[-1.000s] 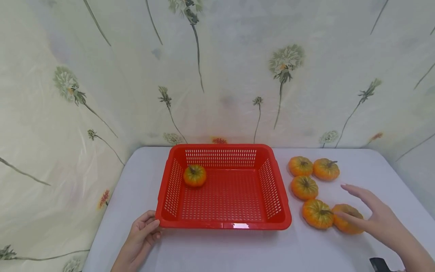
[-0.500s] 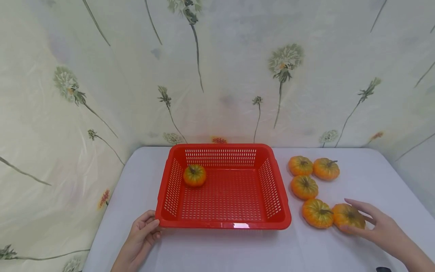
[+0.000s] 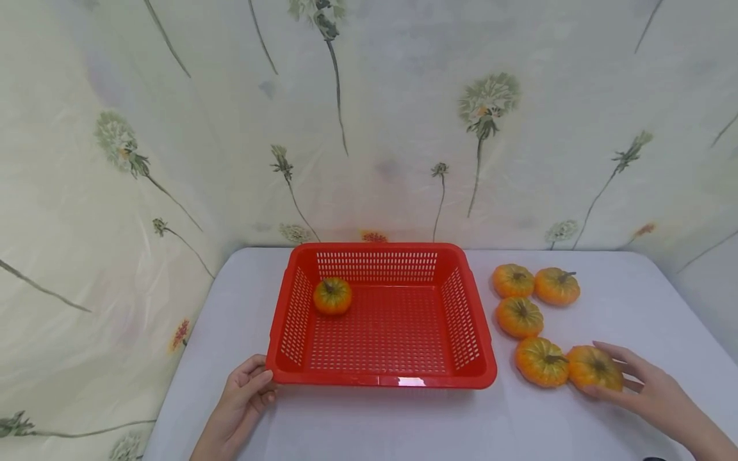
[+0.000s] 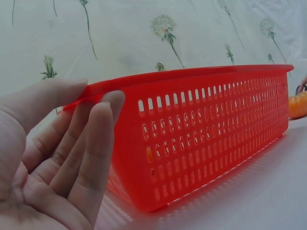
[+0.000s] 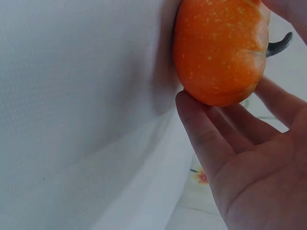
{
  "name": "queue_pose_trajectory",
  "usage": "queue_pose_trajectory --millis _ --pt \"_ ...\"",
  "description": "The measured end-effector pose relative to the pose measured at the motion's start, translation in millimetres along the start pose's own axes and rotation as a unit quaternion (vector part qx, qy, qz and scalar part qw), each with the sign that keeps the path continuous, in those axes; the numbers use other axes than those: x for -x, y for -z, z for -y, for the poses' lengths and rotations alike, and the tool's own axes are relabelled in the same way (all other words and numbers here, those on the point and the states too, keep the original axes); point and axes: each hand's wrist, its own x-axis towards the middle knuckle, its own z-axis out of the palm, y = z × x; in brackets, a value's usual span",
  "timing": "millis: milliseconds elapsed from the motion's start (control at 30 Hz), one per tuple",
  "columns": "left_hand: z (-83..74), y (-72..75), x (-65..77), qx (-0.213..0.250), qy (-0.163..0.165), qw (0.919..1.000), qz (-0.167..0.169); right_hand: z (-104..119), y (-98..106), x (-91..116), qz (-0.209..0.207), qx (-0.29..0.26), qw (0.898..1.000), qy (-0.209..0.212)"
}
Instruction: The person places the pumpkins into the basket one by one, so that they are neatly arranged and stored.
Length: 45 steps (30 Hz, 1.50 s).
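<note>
My left hand [image 3: 246, 392] pinches the near left corner of a red plastic basket [image 3: 380, 379], thumb over the rim and fingers beneath it, as the left wrist view shows. Inside the basket, at the back left, sits one small orange-green pumpkin [image 3: 332, 296]. At the right of the table my right hand [image 3: 646, 388] holds the nearest right pumpkin [image 3: 594, 369] from its right side, thumb in front and fingers behind. In the right wrist view this orange pumpkin [image 5: 218, 52] shows a dark curved stem, and the fingertips lie against its side close to the white cloth.
Another pumpkin [image 3: 542, 362] sits right beside the held one. Farther back are three more: one pumpkin [image 3: 520, 317] in front, a pumpkin [image 3: 512, 281] behind it and a pumpkin [image 3: 557, 286] to the right. A flowered curtain [image 3: 380, 128] backs the white-covered table [image 3: 346, 422].
My right hand has come down and forward from above the near right pumpkin, and its thumb and fingers have closed round it. The left hand stays on the basket's corner.
</note>
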Motion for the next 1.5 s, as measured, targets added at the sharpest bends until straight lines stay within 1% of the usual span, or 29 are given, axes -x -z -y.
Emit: queue_pose_trajectory --millis 167,367,600,700,767,933,1100,1300,1400,1500 --pt "1.6 1.3 0.1 -0.001 0.002 1.0 -0.006 -1.1 0.6 0.2 -0.001 -0.001 1.0 -0.004" --pt "1.2 -0.7 0.1 0.003 0.001 1.0 -0.004 -4.3 0.3 2.3 -0.015 0.004 1.0 -0.002" --pt "1.0 -2.3 0.9 0.01 0.001 0.9999 0.003 -4.7 -0.1 2.8 -0.017 -0.005 1.0 -0.007" --pt "0.6 -2.4 1.4 0.009 0.001 1.0 0.002 -3.5 0.0 4.1 -0.036 -0.006 0.999 0.007" --pt "0.2 -2.2 1.4 0.007 0.0 1.0 0.002 -2.9 -0.3 5.7 -0.061 -0.008 0.998 0.025" --pt "0.1 -1.0 0.9 0.003 -0.002 1.0 0.0 4.7 0.2 8.6 -0.105 -0.021 0.993 0.045" --pt "1.1 0.4 -0.1 0.002 -0.003 1.0 0.003 14.3 3.3 11.1 -0.132 -0.022 0.989 0.055" --pt "1.8 0.7 -0.9 0.004 -0.001 1.0 0.008 26.6 6.3 12.8 -0.139 -0.039 0.987 0.066" --pt "1.4 0.7 -0.8 0.002 -0.003 1.0 0.006 35.0 7.9 11.3 -0.143 -0.039 0.986 0.077" --pt "0.8 0.3 -0.5 0.002 -0.004 1.0 0.006 46.3 9.6 10.4 -0.133 -0.043 0.987 0.08"
